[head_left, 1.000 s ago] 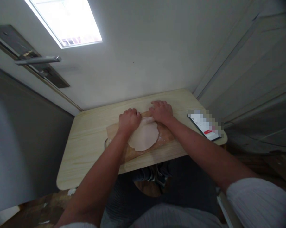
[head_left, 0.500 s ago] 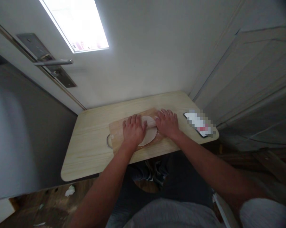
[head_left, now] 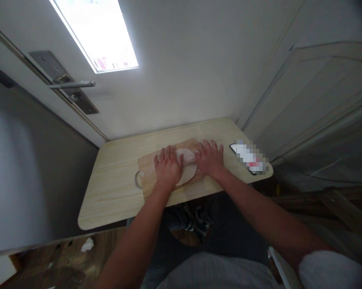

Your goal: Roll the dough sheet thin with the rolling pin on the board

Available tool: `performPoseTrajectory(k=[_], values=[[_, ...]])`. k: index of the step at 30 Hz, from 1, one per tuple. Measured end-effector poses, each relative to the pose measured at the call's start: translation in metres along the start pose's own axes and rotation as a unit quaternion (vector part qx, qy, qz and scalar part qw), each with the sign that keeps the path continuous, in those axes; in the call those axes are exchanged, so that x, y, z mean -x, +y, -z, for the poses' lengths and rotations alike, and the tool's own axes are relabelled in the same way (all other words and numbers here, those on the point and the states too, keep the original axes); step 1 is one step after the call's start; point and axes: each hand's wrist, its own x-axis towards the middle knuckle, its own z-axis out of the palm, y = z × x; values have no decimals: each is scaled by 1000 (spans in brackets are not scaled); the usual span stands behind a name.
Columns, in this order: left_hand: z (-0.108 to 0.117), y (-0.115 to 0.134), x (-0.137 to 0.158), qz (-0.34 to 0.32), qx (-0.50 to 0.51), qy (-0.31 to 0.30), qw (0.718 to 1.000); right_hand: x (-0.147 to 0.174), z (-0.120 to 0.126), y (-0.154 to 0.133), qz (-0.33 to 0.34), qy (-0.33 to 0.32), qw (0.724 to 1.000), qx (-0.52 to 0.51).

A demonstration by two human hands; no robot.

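A pale, thin rolling pin (head_left: 189, 158) lies across a flat round sheet of dough (head_left: 187, 175), its middle showing between my hands. My left hand (head_left: 168, 168) presses down on the pin's left end, fingers reaching forward over the board and thumb beside the dough. On the right end rests my right hand (head_left: 210, 158), its fingers bent over the pin. Both palms hide the pin's ends. Beneath the dough is a wooden cutting board (head_left: 147, 166), dusted with flour in places, with a metal loop handle (head_left: 136, 180) at its left side.
The board lies on a light wooden table (head_left: 108, 192) pushed against a white door with a lever handle (head_left: 72, 84). A phone (head_left: 243, 156), partly blurred out, is at the table's right end. Crumpled tissue (head_left: 87, 244) lies on the floor at lower left.
The camera view has shifted slightly. Both hands stay on the rolling pin over the dough, with hardly any visible movement along the board.
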Motion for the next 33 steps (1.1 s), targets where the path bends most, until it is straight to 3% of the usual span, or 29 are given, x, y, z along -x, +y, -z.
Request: performPoseTrajectory(k=[12,33], values=[[1,-7,-44,1,-19,-25,1000,-41,-18,-2,4,10,1000,2],[-9,-20,-88,-27,-11,-54,998,-82,-18,-7,-3,-25,1000,-16]])
